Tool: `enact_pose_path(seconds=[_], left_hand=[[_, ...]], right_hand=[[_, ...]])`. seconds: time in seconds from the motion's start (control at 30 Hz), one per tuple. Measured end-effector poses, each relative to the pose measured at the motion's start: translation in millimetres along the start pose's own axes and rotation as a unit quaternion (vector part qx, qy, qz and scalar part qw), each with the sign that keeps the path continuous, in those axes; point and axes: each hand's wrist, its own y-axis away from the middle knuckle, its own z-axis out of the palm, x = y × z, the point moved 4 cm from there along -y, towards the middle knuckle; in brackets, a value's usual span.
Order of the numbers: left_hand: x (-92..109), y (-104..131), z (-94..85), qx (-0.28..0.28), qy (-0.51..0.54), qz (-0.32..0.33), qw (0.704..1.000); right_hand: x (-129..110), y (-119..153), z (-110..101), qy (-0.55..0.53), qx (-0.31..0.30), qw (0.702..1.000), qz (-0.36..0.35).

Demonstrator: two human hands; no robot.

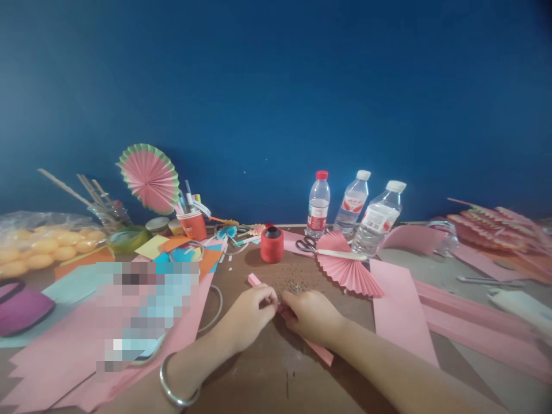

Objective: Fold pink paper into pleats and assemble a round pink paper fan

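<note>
Silver bangle (175, 386) on the left wrist, with both hands meeting over a narrow pink paper strip (322, 353).
The strip slants across the brown tabletop (259, 382), its far end just past the left hand (250, 310) and its near end jutting out below the right hand (318, 313). Both hands pinch it near the middle, fingers bent and fingertips almost meeting; the exact grip underneath is hidden. Small dark crumbs (296, 282) lie scattered just beyond the hands, and behind them stands a squat red object (272, 248) with a dark top. To the right, a pleated pink fan (345, 269) lies beside black-handled scissors (307, 245), near three clear bottles (318, 204). Farther left, pens stand in an orange cup (192, 225).
</note>
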Motion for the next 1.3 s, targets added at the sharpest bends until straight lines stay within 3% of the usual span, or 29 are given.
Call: enact_pose_path(seconds=[0.07,0.13,0.2,0.3,0.43,0.57,0.87,1.13,1.3], left_hand=[[-6,-2,1.1,-0.023,0.033,-0.031,0.999],[-11,-2,-0.1,-0.020,-0.001,-0.049,0.999],[-13,0,-3.3,0.004,-0.104,-0.058,0.993],[-10,5,-6.3,0.020,-0.280,-0.075,0.957],[6,7,-6.9,0.069,-0.384,-0.007,0.921],[12,7,-2.2,0.075,-0.342,0.053,0.935],[-3,0,7.7,0.022,-0.230,0.066,0.971],[-6,0,11.7,0.012,-0.130,0.023,0.991],[-6,0,13.2,-0.010,-0.135,-0.023,0.991]], right_hand=[[0,0,1,0.001,0.008,1.000,-0.001],[0,0,0,0.006,0.017,1.000,-0.003],[0,0,0,0.013,0.024,1.000,-0.005],[0,0,-1,0.020,0.026,0.999,-0.005],[-1,0,0,0.020,0.036,0.999,-0.003],[0,0,0,0.018,0.043,0.999,-0.001],[0,0,0,0.006,0.024,1.000,-0.009],[0,0,0,-0.006,0.024,1.000,-0.002],[0,0,1,0.004,0.025,1.000,0.002]])
